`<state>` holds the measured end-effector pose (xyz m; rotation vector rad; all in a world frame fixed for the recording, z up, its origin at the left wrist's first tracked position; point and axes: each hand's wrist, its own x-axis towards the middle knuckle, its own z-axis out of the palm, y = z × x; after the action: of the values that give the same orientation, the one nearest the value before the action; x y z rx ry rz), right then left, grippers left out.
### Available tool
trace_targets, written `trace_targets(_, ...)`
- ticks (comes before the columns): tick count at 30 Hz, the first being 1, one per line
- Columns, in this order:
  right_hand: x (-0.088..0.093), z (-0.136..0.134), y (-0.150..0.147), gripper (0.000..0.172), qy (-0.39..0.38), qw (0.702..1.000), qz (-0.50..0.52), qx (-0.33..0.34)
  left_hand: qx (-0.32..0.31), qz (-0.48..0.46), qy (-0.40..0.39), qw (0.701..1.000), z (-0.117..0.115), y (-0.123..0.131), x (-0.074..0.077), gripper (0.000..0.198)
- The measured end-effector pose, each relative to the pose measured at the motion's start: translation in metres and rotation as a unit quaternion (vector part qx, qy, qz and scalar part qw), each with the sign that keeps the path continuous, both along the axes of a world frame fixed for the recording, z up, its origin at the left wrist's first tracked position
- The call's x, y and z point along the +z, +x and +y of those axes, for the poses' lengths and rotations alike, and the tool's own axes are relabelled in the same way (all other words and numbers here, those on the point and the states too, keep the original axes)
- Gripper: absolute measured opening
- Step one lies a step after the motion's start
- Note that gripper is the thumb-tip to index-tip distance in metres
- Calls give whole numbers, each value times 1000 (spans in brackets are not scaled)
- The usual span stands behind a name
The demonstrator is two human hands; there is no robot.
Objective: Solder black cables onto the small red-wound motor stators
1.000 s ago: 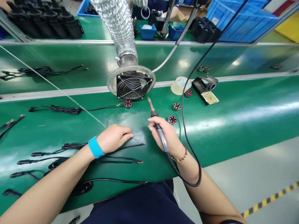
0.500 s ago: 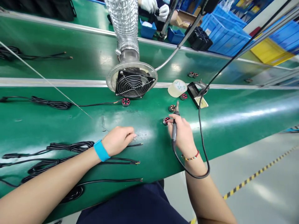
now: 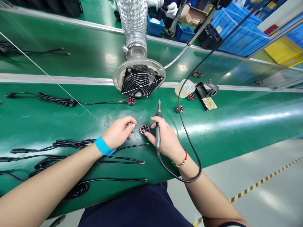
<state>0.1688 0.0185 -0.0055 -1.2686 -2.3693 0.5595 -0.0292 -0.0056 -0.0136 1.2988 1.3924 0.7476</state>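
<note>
My left hand [image 3: 120, 131], with a blue band at the wrist, pinches a thin solder wire [image 3: 138, 119]; its short end sticks out past the fingertips. In my right hand [image 3: 167, 138] is a soldering iron [image 3: 157, 128], its tip pointing away from me. The right thumb reaches to a small round motor stator [image 3: 144, 129] with red windings, standing on the bench between both hands. Farther off, another stator [image 3: 131, 101] lies at the end of a black cable [image 3: 56, 100]. Two more stators [image 3: 179, 109] rest to the right.
A fume extractor [image 3: 142, 82] hangs over the bench's far side. Back right are a whitish round container [image 3: 186, 88] and a soldering iron stand [image 3: 207, 94]. Black cables [image 3: 75, 144] lie left, partly under my forearm. The iron's cord [image 3: 189, 135] loops past my right arm. A gloved co-worker sits opposite.
My right hand has moved left with the soldering iron, and the red-wound stator has come along to the middle. My left hand has risen slightly, and the solder end now shows.
</note>
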Motion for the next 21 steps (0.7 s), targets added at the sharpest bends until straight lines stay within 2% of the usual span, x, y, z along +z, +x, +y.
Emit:
trace_targets(4, -11, 1, -13, 56, -13, 1000, -17, 3, 6, 40, 54, 998, 2, -1, -2, 14)
trace_targets(7, -18, 4, -13, 54, -48, 995, 45, 68, 9, 58, 60, 996, 3, -3, -3, 16)
trace_targets(10, -24, 5, -6, 66, -98, 978, 125, 131, 12, 68, 50, 996, 4, -4, -3, 17)
trace_targets(12, -26, 3, -2, 70, -106, 974, 158, 122, 5, 74, 42, 996, 5, -5, -2, 16)
trace_targets(14, -27, 0, -2, 67, -88, 979, 161, 87, -13, 89, 37, 995, 5, -4, -1, 15)
trace_targets(16, -27, -2, -5, 61, -62, 988, 132, 57, -34, 114, 39, 992, 4, -4, 1, 16)
trace_targets(19, -29, -1, -10, 56, -29, 996, 77, 45, -60, 148, 40, 986, 4, -4, 3, 18)
trace_targets(21, -32, 0, -11, 55, -26, 995, 87, 45, -70, 154, 40, 985, 3, -3, 5, 18)
